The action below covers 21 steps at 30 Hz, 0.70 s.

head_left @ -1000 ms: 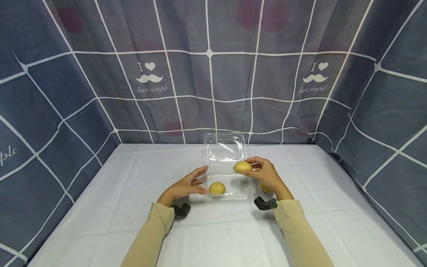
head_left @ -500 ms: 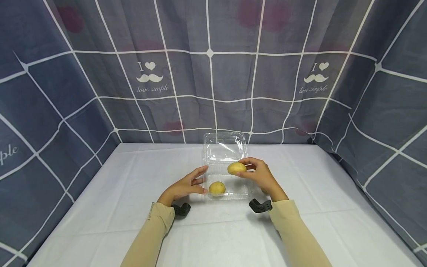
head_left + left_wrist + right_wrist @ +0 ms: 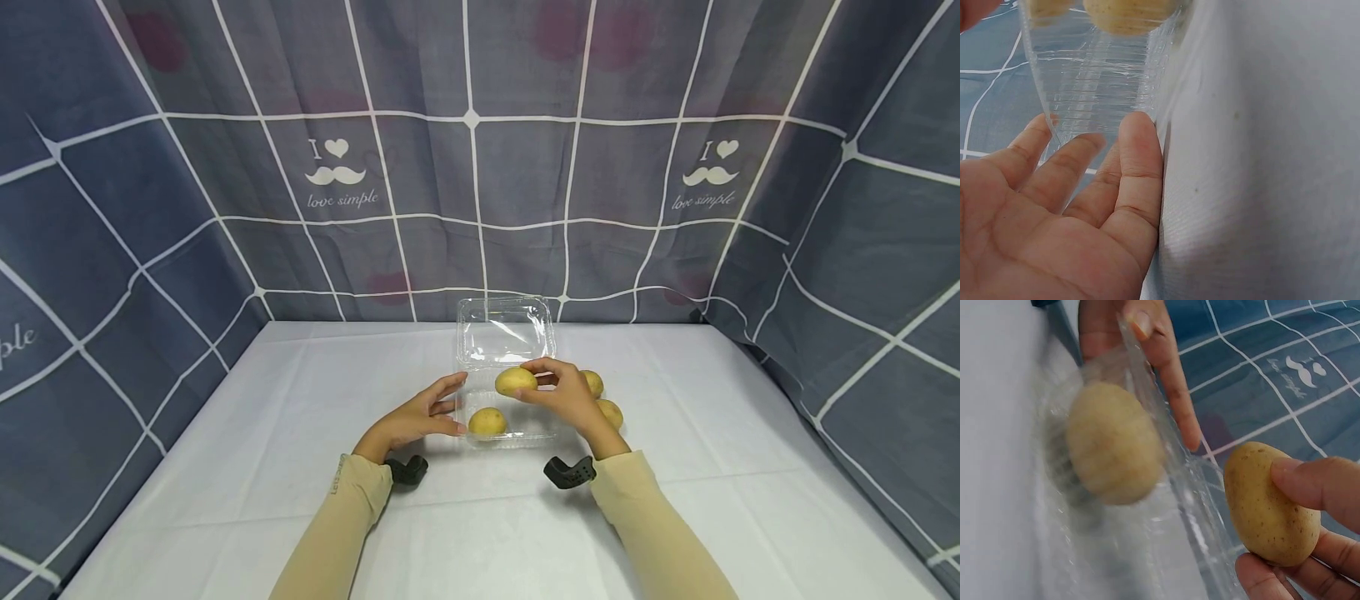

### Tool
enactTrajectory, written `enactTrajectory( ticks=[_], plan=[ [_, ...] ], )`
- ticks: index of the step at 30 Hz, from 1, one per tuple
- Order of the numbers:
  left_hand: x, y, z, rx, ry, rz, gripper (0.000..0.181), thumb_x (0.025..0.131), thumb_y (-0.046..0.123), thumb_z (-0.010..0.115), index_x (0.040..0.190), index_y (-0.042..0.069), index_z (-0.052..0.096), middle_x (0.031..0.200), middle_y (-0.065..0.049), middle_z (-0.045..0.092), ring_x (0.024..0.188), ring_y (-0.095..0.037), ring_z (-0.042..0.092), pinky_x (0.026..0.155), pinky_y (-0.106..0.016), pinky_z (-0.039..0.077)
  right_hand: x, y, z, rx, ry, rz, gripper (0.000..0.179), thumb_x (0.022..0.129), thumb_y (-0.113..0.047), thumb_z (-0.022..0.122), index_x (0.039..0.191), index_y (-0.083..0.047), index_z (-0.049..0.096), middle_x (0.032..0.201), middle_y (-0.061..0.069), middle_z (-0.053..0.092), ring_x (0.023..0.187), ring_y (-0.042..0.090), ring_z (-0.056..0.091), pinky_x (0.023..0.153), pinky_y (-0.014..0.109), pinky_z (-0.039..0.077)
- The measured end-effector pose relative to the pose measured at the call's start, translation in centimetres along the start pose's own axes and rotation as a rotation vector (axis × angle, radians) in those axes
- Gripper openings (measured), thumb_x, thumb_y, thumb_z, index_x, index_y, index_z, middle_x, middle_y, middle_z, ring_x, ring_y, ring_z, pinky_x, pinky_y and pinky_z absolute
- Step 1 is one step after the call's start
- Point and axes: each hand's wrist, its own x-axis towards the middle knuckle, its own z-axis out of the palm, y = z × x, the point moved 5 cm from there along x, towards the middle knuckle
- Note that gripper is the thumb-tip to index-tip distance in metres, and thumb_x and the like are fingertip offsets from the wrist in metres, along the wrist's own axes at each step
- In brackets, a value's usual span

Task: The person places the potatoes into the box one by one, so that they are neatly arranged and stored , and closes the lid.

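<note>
My right hand (image 3: 566,400) grips a yellow potato (image 3: 516,382) between thumb and fingers, above a clear plastic clamshell box (image 3: 525,429). Its lid (image 3: 506,329) is raised at the back. Another potato (image 3: 487,422) lies inside the box at the front left; the right wrist view shows this potato (image 3: 1113,444) through the plastic. Along the box's left side, my left hand (image 3: 416,417) rests with extended fingers. Up close in the left wrist view, fingertips (image 3: 1138,131) touch the ribbed plastic wall (image 3: 1085,81).
Two more potatoes, a rear one (image 3: 592,383) and a front one (image 3: 611,412), lie on the white tablecloth (image 3: 487,533) right of the box, partly behind my right hand. A grey checked curtain (image 3: 420,183) stands close behind the box and along both sides.
My right hand has carried its potato leftward over the box. The potatoes right of the box show more now. My left hand has stayed in place.
</note>
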Motion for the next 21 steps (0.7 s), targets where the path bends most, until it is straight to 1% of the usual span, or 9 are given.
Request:
enactTrajectory(
  ticks=[5,8,14,21],
  plan=[
    [0.0,0.0,-0.1,-0.006,-0.007,0.003,0.101,0.097,0.006,0.079,0.173,0.003,0.012,0.180,-0.021,0.008,0.161,-0.049,0.023,0.121,-0.058,0.042,-0.1,-0.3,0.9,-0.015,-0.004,-0.014,0.044,0.088,-0.009,0.088,0.128,0.001,0.075,0.129,0.017,0.074,0.116,0.036,0.074,0.096,0.040,0.061],
    [0.0,-0.1,-0.1,-0.006,-0.012,0.002,0.101,0.097,0.006,0.079,0.173,0.004,0.012,0.180,-0.020,0.008,0.161,-0.049,0.023,0.121,-0.057,0.042,-0.1,-0.4,1.3,-0.015,-0.008,-0.024,0.043,0.088,-0.007,0.088,0.128,0.002,0.075,0.127,0.017,0.074,0.114,0.036,0.074,0.098,0.044,0.061],
    [0.0,-0.1,-0.1,-0.010,-0.014,0.002,0.101,0.097,0.006,0.079,0.173,0.004,0.013,0.180,-0.020,0.007,0.161,-0.049,0.022,0.121,-0.057,0.043,0.0,-0.3,1.5,-0.042,-0.008,-0.033,0.042,0.088,-0.007,0.089,0.127,0.002,0.075,0.127,0.018,0.075,0.113,0.037,0.074,0.097,0.045,0.062],
    [-0.1,0.0,0.0,-0.017,-0.014,0.000,0.102,0.097,0.007,0.080,0.173,0.003,0.011,0.180,-0.021,0.008,0.161,-0.050,0.022,0.121,-0.057,0.043,0.4,0.0,1.9,-0.072,-0.013,-0.036,0.043,0.089,-0.012,0.090,0.126,0.003,0.075,0.126,0.019,0.076,0.113,0.038,0.075,0.098,0.048,0.061]
  ],
)
